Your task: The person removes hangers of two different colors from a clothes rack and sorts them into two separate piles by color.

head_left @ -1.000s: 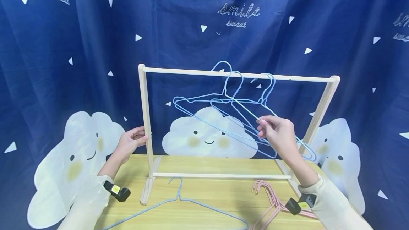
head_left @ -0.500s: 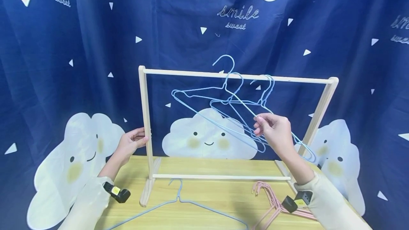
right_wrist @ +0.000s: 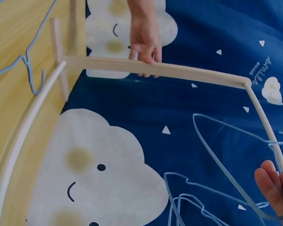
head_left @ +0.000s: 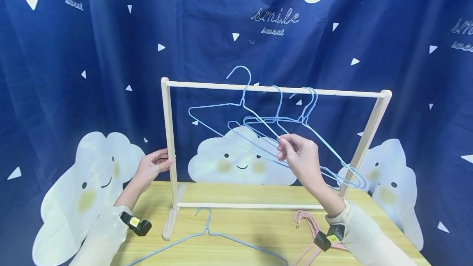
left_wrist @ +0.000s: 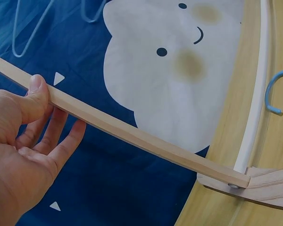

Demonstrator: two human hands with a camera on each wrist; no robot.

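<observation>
In the head view the bottom edge cuts off the blue hanger (head_left: 207,237) lying on the table (head_left: 251,221), and the right sleeve hides part of the pink hangers (head_left: 308,233). In the right wrist view the right hand (right_wrist: 276,188) is cropped, only fingertips showing.

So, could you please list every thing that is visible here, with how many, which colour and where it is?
wooden rack: 1, pale wood, standing on the table.
held hanger: 1, light blue, hook above the top rail, pinched by the right hand.
hung hangers: at least 2, light blue, on the right part of the top rail.
loose blue hanger: 1, light blue, lying on the table in front of the rack.
pink hangers: a small pile, pink, on the table at front right; number unclear.
table: 1, light wood.
curtain: 1, dark blue with white clouds, behind.
left hand: grips the rack's left post.
right hand: pinches the held hanger.
</observation>
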